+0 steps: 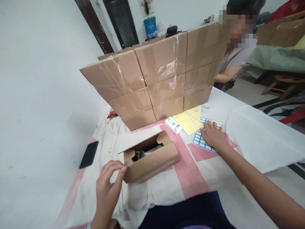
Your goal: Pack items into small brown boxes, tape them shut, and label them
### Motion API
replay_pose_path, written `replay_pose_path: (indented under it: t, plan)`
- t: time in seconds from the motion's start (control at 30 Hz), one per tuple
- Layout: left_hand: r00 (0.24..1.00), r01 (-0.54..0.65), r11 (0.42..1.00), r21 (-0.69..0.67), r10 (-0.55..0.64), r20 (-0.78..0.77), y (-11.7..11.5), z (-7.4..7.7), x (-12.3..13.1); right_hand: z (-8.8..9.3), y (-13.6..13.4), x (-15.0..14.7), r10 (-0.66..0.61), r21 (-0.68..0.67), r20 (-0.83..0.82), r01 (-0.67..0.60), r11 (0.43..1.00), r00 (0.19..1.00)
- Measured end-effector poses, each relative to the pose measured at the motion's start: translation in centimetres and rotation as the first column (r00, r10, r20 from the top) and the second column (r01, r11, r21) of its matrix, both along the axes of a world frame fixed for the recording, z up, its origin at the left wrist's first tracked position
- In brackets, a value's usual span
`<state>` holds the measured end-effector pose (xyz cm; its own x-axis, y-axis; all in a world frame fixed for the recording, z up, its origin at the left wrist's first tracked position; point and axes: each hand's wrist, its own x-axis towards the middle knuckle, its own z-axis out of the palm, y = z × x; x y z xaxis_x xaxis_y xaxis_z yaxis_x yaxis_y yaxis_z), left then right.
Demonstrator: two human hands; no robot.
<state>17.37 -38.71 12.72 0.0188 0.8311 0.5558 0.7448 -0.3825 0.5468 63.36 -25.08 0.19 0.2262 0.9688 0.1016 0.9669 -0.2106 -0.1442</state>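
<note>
The left hand (108, 183) is at the left end of the box (154, 162), thumb and forefinger tips nearly together; whether they pinch its corner or only touch it, I cannot tell. The right hand (213, 135) grips nothing: it lies palm down, fingers spread, on the labels (202, 143). The box sits just right of the left fingertips, its opening upward, with dark, shiny contents (140, 155) partly showing inside.

The box looks like thin card, so probably light in itself and fairly stiff along its folds, softer midway along its near side, where a hard squeeze could bow it. How much weight the contents add cannot be judged. A faint sheen low on the near side may make it slightly slick. The two short ends, one at the left fingertips and the other away to their right, seem the best places to hold; the inner tab (129, 156) just beyond those fingertips would likely bend.

The labels seem thin and limp, apt to slide or crease under the palm; an edge outside the fingers would suit lifting. The yellow sheet (189, 123), beyond and left of the right hand, looks equally light. Farther left of that hand lies the white device (173, 125), probably hard plastic, best taken by its sides
</note>
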Motion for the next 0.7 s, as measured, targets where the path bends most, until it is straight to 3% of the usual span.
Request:
replay_pose_path:
  t: [0.13, 0.27, 0.37, 0.43, 0.5, 0.6, 0.63, 0.7]
  plan:
    - [1.0, -0.003, 1.0, 0.008, 0.003, -0.003, 0.1, -0.1, -0.2, -0.3, 0.4, 1.6, 0.071, 0.003, 0.039, -0.071, 0.997, 0.997]
    - [0.999, 0.004, 0.999, 0.039, -0.006, 0.044, 0.2, 0.0, -0.4, 0.6, 1.6, 2.8, 0.167, 0.01, 0.013, -0.167, 0.986, 0.986]
    - [0.993, 0.031, 0.998, 0.057, -0.037, 0.109, 0.6, 0.7, -0.1, 2.6, 1.9, 2.3, 0.224, 0.184, -0.087, -0.206, 0.961, 0.971]
    - [0.987, 0.057, 0.998, 0.034, -0.062, 0.146, 1.0, 1.6, 0.3, 5.0, 1.3, 0.4, 0.325, 0.351, -0.203, -0.241, 0.905, 0.924]
    - [0.983, 0.088, 0.996, -0.002, -0.087, 0.163, 1.3, 2.5, 0.8, 8.0, 0.2, -2.8, 0.505, 0.468, -0.331, -0.326, 0.821, 0.797]
    - [0.981, 0.128, 0.991, -0.04, -0.12, 0.151, 1.8, 3.8, 1.5, 12.2, -2.0, -8.7, 0.736, 0.539, -0.449, -0.503, 0.676, 0.507]
    - [0.982, 0.135, 0.99, -0.051, -0.127, 0.139, 1.9, 4.1, 1.7, 13.2, -2.6, -10.6, 0.784, 0.546, -0.458, -0.563, 0.62, 0.419]
    - [0.985, 0.143, 0.987, -0.078, -0.134, 0.113, 2.1, 4.6, 2.1, 14.4, -3.4, -13.8, 0.817, 0.531, -0.473, -0.634, 0.562, 0.328]
